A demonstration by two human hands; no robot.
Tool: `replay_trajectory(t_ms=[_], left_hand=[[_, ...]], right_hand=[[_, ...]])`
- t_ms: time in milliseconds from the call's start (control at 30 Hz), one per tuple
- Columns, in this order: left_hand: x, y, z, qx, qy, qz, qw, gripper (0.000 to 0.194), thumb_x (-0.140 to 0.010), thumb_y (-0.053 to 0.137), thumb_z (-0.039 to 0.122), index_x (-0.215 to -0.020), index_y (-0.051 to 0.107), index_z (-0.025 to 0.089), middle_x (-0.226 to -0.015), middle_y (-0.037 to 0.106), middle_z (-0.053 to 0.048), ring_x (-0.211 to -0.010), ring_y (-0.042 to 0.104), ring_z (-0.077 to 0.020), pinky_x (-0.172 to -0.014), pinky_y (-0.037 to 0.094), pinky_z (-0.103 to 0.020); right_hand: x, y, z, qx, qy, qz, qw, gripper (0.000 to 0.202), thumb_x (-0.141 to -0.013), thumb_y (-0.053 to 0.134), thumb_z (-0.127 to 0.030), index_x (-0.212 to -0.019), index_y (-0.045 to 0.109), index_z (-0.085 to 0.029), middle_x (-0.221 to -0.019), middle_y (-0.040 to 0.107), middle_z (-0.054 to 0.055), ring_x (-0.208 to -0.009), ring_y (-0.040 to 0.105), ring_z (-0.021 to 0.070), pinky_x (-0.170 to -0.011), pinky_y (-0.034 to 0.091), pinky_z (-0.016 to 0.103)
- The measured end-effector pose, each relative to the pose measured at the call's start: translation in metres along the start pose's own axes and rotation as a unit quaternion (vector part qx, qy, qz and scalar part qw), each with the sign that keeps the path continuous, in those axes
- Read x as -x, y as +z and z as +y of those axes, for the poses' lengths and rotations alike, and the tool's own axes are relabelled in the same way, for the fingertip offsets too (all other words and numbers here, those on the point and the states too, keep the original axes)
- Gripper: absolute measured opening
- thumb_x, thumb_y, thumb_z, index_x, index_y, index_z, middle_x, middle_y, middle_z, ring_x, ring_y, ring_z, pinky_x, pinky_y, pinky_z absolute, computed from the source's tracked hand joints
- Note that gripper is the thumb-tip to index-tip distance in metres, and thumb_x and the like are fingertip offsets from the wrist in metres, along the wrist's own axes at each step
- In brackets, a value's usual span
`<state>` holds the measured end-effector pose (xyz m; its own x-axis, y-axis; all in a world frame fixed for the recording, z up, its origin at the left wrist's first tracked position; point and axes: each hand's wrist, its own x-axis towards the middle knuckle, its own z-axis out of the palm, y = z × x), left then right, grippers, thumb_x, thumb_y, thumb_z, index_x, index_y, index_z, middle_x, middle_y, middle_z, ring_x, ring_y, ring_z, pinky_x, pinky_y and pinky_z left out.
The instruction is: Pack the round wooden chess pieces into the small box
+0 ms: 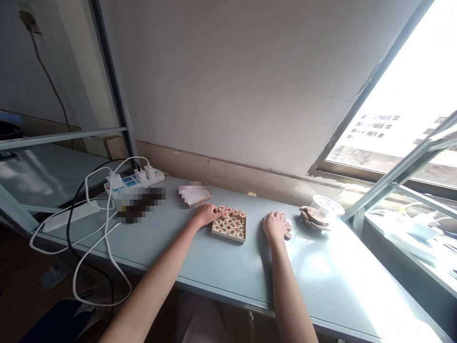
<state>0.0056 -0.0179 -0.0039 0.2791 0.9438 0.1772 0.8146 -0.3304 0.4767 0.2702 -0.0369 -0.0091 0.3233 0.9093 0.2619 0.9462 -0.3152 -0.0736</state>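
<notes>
Left hand (206, 214) rests with bent fingers against the back left corner of a shallow box (228, 236); whether they are clamped on it or only touching, I cannot tell. Toward this hand's 11 o'clock, apart from it, lies a pale tray (195, 197), partly blurred out. Box and hand meet at the hand's 4 o'clock side: the box lies flat on the table (235, 263), between the two hands, and the left is nearer. It looks close to square, so no long axis stands out; its rows of round pieces (233, 226) run from just past 9 o'clock to just past 3. From the right hand (274, 225) the box is at 9 o'clock, with a gap between them. That hand lies palm down, fingers curved and close together; whether they grip anything is hidden. Loose pieces (288, 235) show along its right side, 2 to 4 o'clock, so the right hand is nearer those. Farther toward 3 o'clock sit a brown ornament (314, 218) and a clear cup (326, 206).
</notes>
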Motion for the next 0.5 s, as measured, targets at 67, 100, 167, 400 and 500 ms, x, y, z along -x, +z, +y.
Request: replay_trajectory(t_ms=[67, 100, 167, 400, 500], left_hand=[[-0.0004, 0.0011, 0.0005, -0.009, 0.001, 0.003, 1.0, 0.052, -0.071, 0.045, 0.065, -0.051, 0.045, 0.018, -0.052, 0.046, 0.0, -0.053, 0.041, -0.0132, -0.051, 0.021, -0.025], [-0.0005, 0.0011, 0.0001, -0.003, 0.0, -0.001, 1.0, 0.051, -0.07, 0.046, 0.065, -0.051, 0.045, 0.018, -0.053, 0.046, 0.0, -0.053, 0.041, -0.0131, -0.051, 0.021, -0.025], [-0.0005, 0.0, -0.0017, 0.023, -0.003, -0.019, 1.0, 0.05, -0.071, 0.046, 0.064, -0.052, 0.046, 0.018, -0.053, 0.046, 0.001, -0.052, 0.04, -0.0126, -0.051, 0.021, -0.025], [-0.001, -0.0039, -0.0091, 0.093, 0.004, -0.063, 0.994, 0.048, -0.073, 0.045, 0.061, -0.054, 0.047, 0.017, -0.051, 0.042, 0.002, -0.051, 0.036, -0.0115, -0.051, 0.02, -0.025], [-0.0013, -0.0042, -0.0094, 0.108, 0.008, -0.071, 0.992, 0.046, -0.075, 0.043, 0.058, -0.058, 0.052, 0.016, -0.055, 0.048, 0.001, -0.054, 0.04, -0.0128, -0.052, 0.023, -0.024]], right_hand=[[-0.0004, 0.0008, 0.0018, -0.003, -0.018, -0.008, 1.0, 0.038, -0.083, 0.031, -0.014, -0.108, 0.059, -0.01, -0.119, 0.05, 0.02, -0.115, 0.039, 0.0317, -0.094, 0.023, 0.049], [-0.0003, 0.0001, 0.0015, -0.009, -0.029, -0.007, 1.0, 0.039, -0.083, 0.031, -0.013, -0.109, 0.059, -0.012, -0.117, 0.052, 0.018, -0.113, 0.042, 0.0305, -0.095, 0.023, 0.048], [0.0001, -0.0026, -0.0003, -0.027, -0.056, 0.0, 0.998, 0.041, -0.081, 0.031, -0.01, -0.112, 0.057, -0.015, -0.112, 0.056, 0.015, -0.107, 0.047, 0.027, -0.097, 0.02, 0.044], [0.0, -0.0031, -0.0059, -0.033, -0.053, 0.049, 0.997, 0.042, -0.082, 0.031, -0.009, -0.12, 0.05, -0.015, -0.12, 0.052, 0.015, -0.111, 0.042, 0.0257, -0.1, 0.01, 0.048], [-0.001, 0.0, -0.0044, -0.019, -0.062, 0.033, 0.997, 0.037, -0.084, 0.029, -0.008, -0.106, 0.059, -0.015, -0.111, 0.057, 0.014, -0.105, 0.045, 0.0259, -0.099, 0.007, 0.051]])
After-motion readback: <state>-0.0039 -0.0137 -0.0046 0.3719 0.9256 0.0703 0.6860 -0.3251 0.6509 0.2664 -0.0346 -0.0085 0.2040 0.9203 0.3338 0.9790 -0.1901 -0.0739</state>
